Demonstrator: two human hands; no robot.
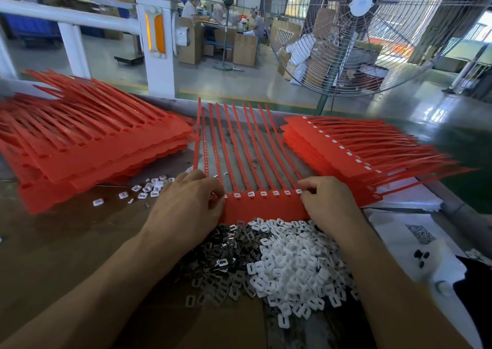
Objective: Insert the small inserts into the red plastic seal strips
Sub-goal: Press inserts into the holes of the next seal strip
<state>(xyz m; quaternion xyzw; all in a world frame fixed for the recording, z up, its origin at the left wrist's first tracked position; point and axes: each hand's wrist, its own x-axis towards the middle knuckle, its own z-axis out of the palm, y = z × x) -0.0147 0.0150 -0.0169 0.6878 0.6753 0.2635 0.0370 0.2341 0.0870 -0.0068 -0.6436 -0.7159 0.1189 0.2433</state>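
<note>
Head view, workbench in a factory hall.

A red seal strip sheet (263,206) lies flat at the middle of the workbench (53,231), tails pointing toward the far edge, its solid band toward the person. Along the band runs a row of sockets; six white inserts (262,194) show seated between the hands. The ends of the row are under the fingers, so whether those sockets are filled cannot be told.

The left hand (189,204) rests on the sheet's left end, fingers curled and pinching at the leftmost socket. The right hand (323,202) sits at the right end, fingertips pinched at the last socket there, where a white insert shows. Both look to be pressing inserts home or gripping the sheet's ends; which cannot be told.

Judgement on progress: this sheet is nearly or fully loaded.

- Right side of the workbench: stack of finished sheets (332,148), white inserts visible along its top sheet.
- Left side: taller stack of unfilled sheets (87,146), sockets open, a good deal of work left.
- Near edge, between the forearms: a heap of white plastic inserts (295,263) and, touching it on the left, dark metal clips (223,255).
- A few loose inserts (149,187) lie by the left stack.
</note>
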